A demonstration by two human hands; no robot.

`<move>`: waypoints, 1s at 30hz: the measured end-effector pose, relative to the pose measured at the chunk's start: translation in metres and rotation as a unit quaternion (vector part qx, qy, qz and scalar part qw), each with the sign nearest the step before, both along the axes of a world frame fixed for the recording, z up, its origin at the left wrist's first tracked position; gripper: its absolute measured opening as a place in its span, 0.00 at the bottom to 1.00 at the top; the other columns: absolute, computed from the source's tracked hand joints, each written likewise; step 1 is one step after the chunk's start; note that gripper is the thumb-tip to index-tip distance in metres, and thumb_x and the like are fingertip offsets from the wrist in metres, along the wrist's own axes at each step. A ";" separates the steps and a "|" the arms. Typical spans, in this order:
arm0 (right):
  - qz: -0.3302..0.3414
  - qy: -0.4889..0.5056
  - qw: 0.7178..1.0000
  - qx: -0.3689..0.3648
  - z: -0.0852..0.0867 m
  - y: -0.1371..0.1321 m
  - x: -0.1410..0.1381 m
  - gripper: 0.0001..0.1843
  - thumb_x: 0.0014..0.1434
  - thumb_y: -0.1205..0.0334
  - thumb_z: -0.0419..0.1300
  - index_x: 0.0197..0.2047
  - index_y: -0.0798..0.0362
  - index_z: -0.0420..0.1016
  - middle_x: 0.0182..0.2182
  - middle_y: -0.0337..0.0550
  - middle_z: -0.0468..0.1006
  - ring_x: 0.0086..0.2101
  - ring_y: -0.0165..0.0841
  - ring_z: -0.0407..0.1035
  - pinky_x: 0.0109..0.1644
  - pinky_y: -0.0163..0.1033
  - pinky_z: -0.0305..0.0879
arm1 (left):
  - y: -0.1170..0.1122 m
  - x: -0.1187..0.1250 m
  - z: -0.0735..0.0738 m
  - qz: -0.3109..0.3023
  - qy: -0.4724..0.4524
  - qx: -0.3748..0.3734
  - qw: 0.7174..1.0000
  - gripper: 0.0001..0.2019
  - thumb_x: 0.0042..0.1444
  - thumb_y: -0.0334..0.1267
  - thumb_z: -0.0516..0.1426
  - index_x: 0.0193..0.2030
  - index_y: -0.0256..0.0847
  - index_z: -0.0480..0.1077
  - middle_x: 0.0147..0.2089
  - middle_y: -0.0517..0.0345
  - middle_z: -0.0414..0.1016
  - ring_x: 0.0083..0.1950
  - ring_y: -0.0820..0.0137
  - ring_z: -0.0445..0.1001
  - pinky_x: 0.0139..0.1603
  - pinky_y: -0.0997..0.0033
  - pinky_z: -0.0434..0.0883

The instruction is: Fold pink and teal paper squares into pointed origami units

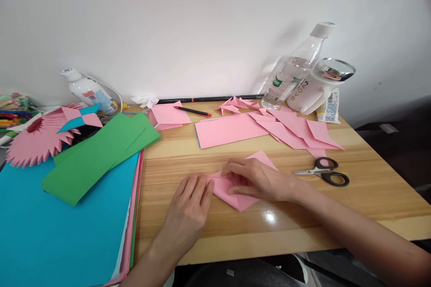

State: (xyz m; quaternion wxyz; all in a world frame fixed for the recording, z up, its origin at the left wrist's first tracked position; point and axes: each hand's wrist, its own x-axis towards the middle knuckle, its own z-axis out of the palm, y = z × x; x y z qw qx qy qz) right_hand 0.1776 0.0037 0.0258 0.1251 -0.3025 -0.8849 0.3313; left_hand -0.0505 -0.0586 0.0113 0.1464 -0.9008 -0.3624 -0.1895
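Note:
A sheet of pink paper (247, 202), partly folded over, lies on the wooden table in front of me. At its left corner my left hand (190, 202) grips it between thumb and forefinger, the other fingers close together on the tabletop. My right hand (254, 179) curls over the middle of the sheet, thumb and fingertips on the raised fold. The palm and fingers cover part of the paper there. To the right of my right hand lie black-handled scissors (323, 171), blades slightly apart and pointing left.
Pink strips (232, 130), folded pink pieces (235, 105) and a pen (193, 111) lie behind. A water bottle (286, 78) and white mug (308, 89) stand back right. Green strips (90, 159) rest on blue sheets (63, 233) at left, near a pink fringed paper piece (40, 139).

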 end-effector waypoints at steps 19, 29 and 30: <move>-0.085 0.091 0.991 0.040 -0.026 -0.003 -0.009 0.08 0.62 0.59 0.56 0.40 0.54 0.72 0.39 0.47 0.72 0.33 0.31 0.68 0.36 0.35 0.66 | -0.016 -0.001 -0.001 -0.043 0.023 -0.048 0.998 0.23 0.60 0.26 0.45 0.61 0.37 0.63 0.58 0.41 0.68 0.61 0.56 0.65 0.57 0.55 0.66; -0.067 0.149 0.985 0.049 -0.028 -0.008 -0.009 0.10 0.65 0.61 0.53 0.41 0.54 0.73 0.33 0.47 0.76 0.32 0.30 0.70 0.34 0.34 0.66 | -0.014 0.002 -0.009 0.068 0.050 -0.042 0.996 0.24 0.57 0.24 0.44 0.59 0.33 0.66 0.52 0.39 0.72 0.49 0.55 0.69 0.50 0.55 0.66; -0.062 0.150 0.985 0.051 -0.028 -0.008 -0.008 0.10 0.64 0.61 0.54 0.41 0.54 0.74 0.32 0.46 0.76 0.31 0.30 0.70 0.34 0.33 0.65 | -0.015 0.002 -0.009 0.070 0.049 -0.038 0.996 0.23 0.57 0.24 0.44 0.58 0.33 0.67 0.52 0.38 0.72 0.49 0.55 0.69 0.50 0.55 0.66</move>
